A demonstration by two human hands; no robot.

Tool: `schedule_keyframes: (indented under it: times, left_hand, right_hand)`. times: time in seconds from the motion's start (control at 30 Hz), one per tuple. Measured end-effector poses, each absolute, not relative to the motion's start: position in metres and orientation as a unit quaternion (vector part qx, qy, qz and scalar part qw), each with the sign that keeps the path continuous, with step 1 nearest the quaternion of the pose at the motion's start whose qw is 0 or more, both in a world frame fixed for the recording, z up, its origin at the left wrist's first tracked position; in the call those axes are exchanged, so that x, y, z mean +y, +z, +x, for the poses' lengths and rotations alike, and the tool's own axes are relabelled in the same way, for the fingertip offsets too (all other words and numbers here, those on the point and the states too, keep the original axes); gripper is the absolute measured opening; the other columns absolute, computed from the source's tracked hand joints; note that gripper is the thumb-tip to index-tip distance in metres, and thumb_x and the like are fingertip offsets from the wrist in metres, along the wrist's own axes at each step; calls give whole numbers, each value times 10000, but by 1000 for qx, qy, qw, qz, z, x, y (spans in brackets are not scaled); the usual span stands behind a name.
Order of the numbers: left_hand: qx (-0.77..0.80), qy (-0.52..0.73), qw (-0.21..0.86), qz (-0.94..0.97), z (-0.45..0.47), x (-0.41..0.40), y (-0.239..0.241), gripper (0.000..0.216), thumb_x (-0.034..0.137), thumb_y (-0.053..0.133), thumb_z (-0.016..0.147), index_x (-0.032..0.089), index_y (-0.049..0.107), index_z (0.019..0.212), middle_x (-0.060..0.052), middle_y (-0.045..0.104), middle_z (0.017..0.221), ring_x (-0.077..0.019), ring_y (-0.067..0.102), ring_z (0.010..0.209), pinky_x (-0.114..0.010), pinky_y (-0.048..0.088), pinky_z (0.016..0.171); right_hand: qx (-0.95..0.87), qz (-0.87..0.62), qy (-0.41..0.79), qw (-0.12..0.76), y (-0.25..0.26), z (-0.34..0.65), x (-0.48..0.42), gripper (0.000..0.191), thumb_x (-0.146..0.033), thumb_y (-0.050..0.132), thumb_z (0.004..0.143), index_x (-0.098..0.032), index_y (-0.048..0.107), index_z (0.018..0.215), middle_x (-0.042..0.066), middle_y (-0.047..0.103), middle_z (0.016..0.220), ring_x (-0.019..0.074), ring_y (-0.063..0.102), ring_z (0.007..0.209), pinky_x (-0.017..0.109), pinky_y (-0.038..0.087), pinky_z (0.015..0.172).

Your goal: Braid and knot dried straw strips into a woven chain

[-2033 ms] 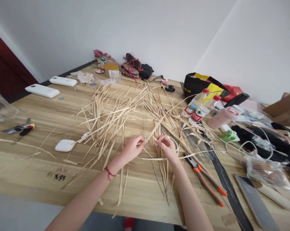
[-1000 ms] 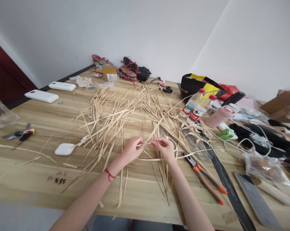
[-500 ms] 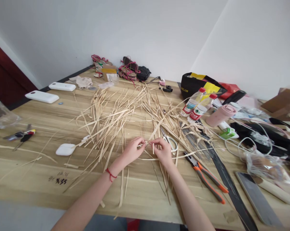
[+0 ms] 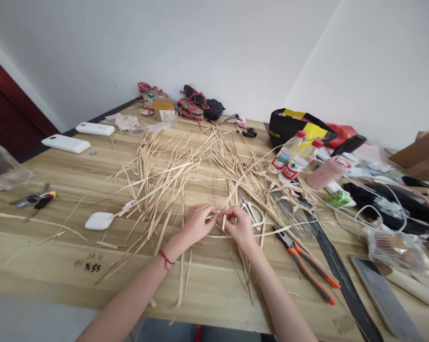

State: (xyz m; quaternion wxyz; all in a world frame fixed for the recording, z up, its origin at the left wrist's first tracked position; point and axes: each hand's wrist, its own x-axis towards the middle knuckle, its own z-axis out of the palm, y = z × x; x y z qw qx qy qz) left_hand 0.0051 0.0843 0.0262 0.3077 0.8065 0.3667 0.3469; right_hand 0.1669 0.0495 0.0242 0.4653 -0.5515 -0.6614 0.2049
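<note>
My left hand (image 4: 201,222) and my right hand (image 4: 238,225) meet over the front middle of the table, fingertips nearly touching. Both are closed in a pinch on a thin, pale plant strip (image 4: 224,222), possibly straw or split bamboo; a short piece of it hangs below my right fingers. Where the strip runs between the fingertips is too small to make out. Many loose strips (image 4: 167,175) lie spread beyond and around my hands. Just past my right hand rest white-handled scissors (image 4: 254,213), partly hidden by it. Pliers (image 4: 307,263) with orange and grey handles lie to its right.
Two red-capped water bottles (image 4: 289,152), a pink cup (image 4: 328,172) and a black-and-yellow bag (image 4: 300,126) stand at the back right. A phone (image 4: 383,297) lies at the front right. Leftward are a white case (image 4: 99,221), small tools (image 4: 39,199) and two white devices (image 4: 66,143).
My right hand has shifted slightly left, bringing its fingertips nearer my left ones. The whole view has moved a little, so the table things sit slightly further right and lower.
</note>
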Motion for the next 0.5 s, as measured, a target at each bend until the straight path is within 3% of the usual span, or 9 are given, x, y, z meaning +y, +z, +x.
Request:
schedule_keyframes:
  times: [0.5]
  left_hand:
    - [369, 345, 310, 806, 7, 84, 22, 118, 199, 443, 849, 186, 532, 773, -28, 573, 809, -161, 542, 782, -292, 424, 729]
  right_hand:
    - [-601, -568, 252, 503, 10, 164, 53, 113, -276, 603, 713, -187, 642, 770, 52, 683, 739, 184, 630, 658, 312, 517, 633]
